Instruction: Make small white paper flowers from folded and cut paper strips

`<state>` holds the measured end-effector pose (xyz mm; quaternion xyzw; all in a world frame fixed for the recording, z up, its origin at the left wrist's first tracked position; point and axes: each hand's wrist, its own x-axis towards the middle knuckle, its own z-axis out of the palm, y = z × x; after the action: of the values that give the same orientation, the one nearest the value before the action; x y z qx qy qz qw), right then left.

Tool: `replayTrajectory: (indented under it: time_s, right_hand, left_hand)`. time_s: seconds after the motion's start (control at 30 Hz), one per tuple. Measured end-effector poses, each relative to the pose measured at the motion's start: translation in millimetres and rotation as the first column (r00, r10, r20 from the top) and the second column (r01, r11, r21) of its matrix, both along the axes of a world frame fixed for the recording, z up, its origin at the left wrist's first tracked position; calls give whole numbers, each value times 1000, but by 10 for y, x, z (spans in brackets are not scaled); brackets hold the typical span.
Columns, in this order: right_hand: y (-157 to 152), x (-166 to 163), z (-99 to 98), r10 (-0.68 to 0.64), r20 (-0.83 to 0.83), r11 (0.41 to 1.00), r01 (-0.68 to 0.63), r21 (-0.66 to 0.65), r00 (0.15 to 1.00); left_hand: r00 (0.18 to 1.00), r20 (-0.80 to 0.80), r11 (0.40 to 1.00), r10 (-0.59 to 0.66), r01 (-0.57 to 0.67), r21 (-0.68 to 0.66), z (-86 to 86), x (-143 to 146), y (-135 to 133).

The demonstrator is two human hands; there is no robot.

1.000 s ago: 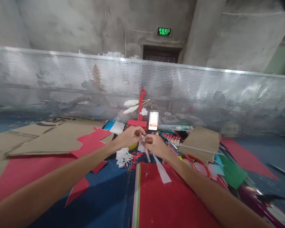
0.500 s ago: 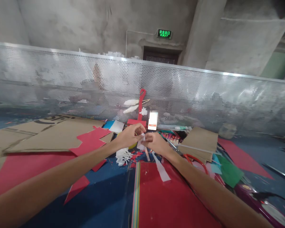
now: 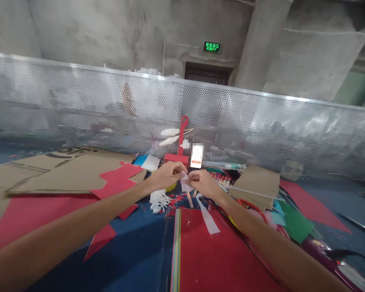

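Observation:
Between my two hands is a small piece of white paper (image 3: pixel 186 185), thin and slightly see-through. The fingertips of my left hand (image 3: pixel 169 172) pinch its upper left edge. From the other side, my right hand (image 3: pixel 203 181) grips it with thumb and forefinger. Just below lies a clump of curled white paper pieces (image 3: pixel 159 201). A white paper strip (image 3: pixel 209 219) rests on a stack of red paper (image 3: pixel 225 255). Behind my hands a red paper stand (image 3: pixel 181 140) with a looped top holds white petal shapes (image 3: pixel 169 136).
A lit phone (image 3: pixel 196 156) leans upright behind my hands. Cardboard sheets (image 3: pixel 69 172) and red paper offcuts (image 3: pixel 118 178) lie left. Red-handled scissors (image 3: pixel 252 205), cardboard pieces (image 3: pixel 257 180) and green paper (image 3: pixel 296 223) are right. A perforated metal panel (image 3: pixel 237 117) closes off the back.
My hands have turned the white paper slightly, and more of it shows below the fingers. My right hand has shifted a little to the right. The view has moved slightly.

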<state>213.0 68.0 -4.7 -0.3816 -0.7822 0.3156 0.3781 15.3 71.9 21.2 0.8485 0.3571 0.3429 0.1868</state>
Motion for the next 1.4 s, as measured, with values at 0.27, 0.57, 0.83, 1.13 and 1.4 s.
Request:
replayTrajectory:
  time_s: [0.27,0.57,0.83,1.13,1.4]
  right_hand:
    - [-34,-24,10,20,13,1000,-20,-22,1000]
    - [-10,-27,-34,-15,14,1000,15,-3,1000]
    - [-28,-21,-20,-13,24,997,15,-78,1000]
    - [-41,-16,3,29,4,990,-28,-137,1000]
    - [-39,-5,7,15,57,996,-10,-85,998]
  left_hand:
    - [999,-19,999,48,-47,20,-19,-6,4]
    - [995,-57,994,85,-81,75,6,-14,-46]
    - [997,62,975,53,-39,-218,-52,-38,140]
    - [997,38,976,-74,80,-204,-79,-58,150]
    - [998,-63,999,-6,4,-31,-37,-66,45]
